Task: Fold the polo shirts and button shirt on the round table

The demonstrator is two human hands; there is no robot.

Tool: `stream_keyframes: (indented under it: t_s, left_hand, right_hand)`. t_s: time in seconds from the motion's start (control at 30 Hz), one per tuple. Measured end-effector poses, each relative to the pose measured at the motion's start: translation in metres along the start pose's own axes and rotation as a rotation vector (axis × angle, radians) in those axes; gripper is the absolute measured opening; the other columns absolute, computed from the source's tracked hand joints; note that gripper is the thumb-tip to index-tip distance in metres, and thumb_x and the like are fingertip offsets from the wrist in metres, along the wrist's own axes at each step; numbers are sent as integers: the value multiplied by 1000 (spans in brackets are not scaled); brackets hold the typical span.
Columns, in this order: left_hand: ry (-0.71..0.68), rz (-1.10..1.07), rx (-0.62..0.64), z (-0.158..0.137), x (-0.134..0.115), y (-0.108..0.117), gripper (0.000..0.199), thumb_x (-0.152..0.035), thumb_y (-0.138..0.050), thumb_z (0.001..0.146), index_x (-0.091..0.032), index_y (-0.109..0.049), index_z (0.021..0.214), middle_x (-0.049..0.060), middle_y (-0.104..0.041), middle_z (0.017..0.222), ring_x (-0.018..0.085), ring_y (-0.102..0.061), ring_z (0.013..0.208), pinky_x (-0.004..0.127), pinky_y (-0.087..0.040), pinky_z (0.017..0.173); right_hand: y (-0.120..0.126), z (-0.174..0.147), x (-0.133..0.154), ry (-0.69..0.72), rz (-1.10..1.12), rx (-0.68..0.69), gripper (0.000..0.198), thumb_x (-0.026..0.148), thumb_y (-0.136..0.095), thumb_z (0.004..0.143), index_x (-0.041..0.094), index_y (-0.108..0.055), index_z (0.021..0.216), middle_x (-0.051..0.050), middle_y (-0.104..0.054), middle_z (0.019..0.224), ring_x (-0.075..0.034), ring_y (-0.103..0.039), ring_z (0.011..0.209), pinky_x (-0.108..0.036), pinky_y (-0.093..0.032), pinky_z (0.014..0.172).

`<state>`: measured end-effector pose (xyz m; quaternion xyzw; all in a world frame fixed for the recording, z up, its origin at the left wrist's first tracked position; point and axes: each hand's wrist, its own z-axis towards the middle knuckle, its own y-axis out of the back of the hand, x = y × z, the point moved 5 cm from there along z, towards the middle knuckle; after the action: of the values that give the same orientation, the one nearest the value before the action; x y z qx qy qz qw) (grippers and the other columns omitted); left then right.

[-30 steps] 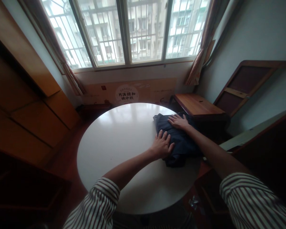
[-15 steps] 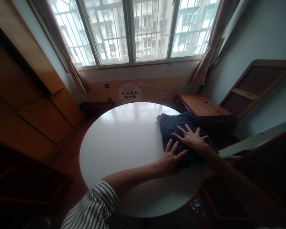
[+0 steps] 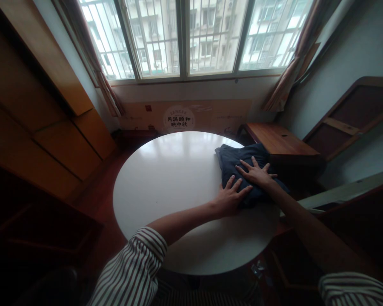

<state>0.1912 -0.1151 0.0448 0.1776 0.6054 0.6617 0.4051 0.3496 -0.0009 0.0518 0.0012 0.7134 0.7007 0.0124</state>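
Observation:
A folded dark blue piece of clothing (image 3: pixel 234 155) lies at the right side of the round white table (image 3: pixel 166 178); its exact kind does not show. My left hand (image 3: pixel 231 196) rests on its near left part, fingers spread. Just beyond, my right hand (image 3: pixel 257 173) lies flat on the middle of the cloth with its fingers fanned out. Neither hand grips the fabric. The cloth's right end reaches the table's right edge, partly behind my right wrist.
A low wooden cabinet (image 3: pixel 281 138) stands behind the table on the right, with a wooden-framed panel (image 3: pixel 341 114) leaning beside it. Wooden cupboards (image 3: pixel 67 148) line the left. A printed banner (image 3: pixel 210 112) runs under the barred window (image 3: pixel 210 38).
The camera view has shifted slightly, and my right sleeve now shows at lower right. Both hands stay spread on the cloth, with little visible change in it.

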Motion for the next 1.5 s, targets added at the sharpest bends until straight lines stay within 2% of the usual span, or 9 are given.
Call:
stream_keyframes:
  t_s: [0.13, 0.2, 0.3, 0.4, 0.5, 0.63, 0.8, 1.03, 1.5]
  left_hand:
    - [-59, -76, 37, -46, 8, 29, 95, -66, -61, 83, -23, -22, 157, 16, -29, 161, 37, -15, 151, 70, -24, 113]
    - [-29, -106, 23, -74, 30, 46, 83, -65, -55, 89, -22, -29, 155, 15, -37, 157, 32, -23, 150, 62, -22, 118]
    - [97, -77, -35, -113, 81, 62, 64, -53, -51, 96, -19, -40, 149, 13, -45, 152, 27, -31, 148, 53, -23, 121]
    - [215, -30, -105, -143, 128, 65, 50, -43, -47, 99, -18, -48, 143, 12, -52, 147, 24, -38, 144, 47, -29, 121]
    - [280, 9, -158, -164, 151, 64, 46, -40, -41, 102, -19, -49, 142, 10, -53, 146, 22, -41, 142, 44, -33, 119]
    - [309, 79, -76, -175, 156, 62, 74, -58, -48, 95, -16, -33, 153, 14, -36, 158, 27, -28, 149, 47, -23, 123]
    - [375, 88, 122, -179, 170, 57, 106, -80, -49, 82, -16, -15, 159, 17, -17, 164, 31, -15, 152, 54, -10, 122]
    - [374, 99, 165, -179, 175, 52, 111, -83, -50, 78, -17, -13, 160, 18, -13, 164, 32, -13, 153, 53, -6, 122]
    - [385, 117, 131, -178, 176, 50, 117, -86, -49, 75, -12, -16, 159, 20, -14, 164, 32, -14, 153, 47, -9, 123]
  right_hand:
    - [32, -16, 17, -90, 102, -118, 79, 75, -27, 91, 29, -37, 155, -13, -19, 165, -59, -19, 141, -86, -13, 98]
    - [50, -34, 46, 47, 165, -273, 78, 68, -29, 94, 19, -40, 153, -17, -27, 162, -54, -23, 142, -81, -17, 104]
    - [62, -75, 110, 433, 391, -403, 68, 57, -31, 98, 11, -50, 144, -20, -45, 150, -38, -40, 139, -59, -32, 114]
    - [43, -113, 167, 738, 694, -281, 54, 52, -33, 101, 19, -57, 136, -14, -59, 136, -28, -57, 125, -45, -47, 107]
    - [6, -125, 196, 859, 749, -152, 54, 53, -36, 101, 19, -56, 138, -14, -59, 138, -27, -57, 128, -46, -47, 108]
    - [-27, -107, 193, 779, 483, -194, 79, 65, -42, 95, 10, -40, 151, -21, -39, 155, -32, -33, 146, -54, -27, 119]
    - [-39, -93, 182, 619, 279, -98, 104, 81, -35, 86, 5, -27, 156, -22, -23, 161, -34, -20, 151, -54, -19, 121]
    - [-43, -95, 184, 659, 200, -42, 113, 88, -35, 80, 4, -26, 157, -23, -21, 161, -34, -18, 151, -53, -14, 121]
    - [-46, -93, 183, 648, 148, -54, 114, 84, -35, 82, -4, -26, 155, -25, -18, 161, -33, -17, 151, -50, -15, 122]
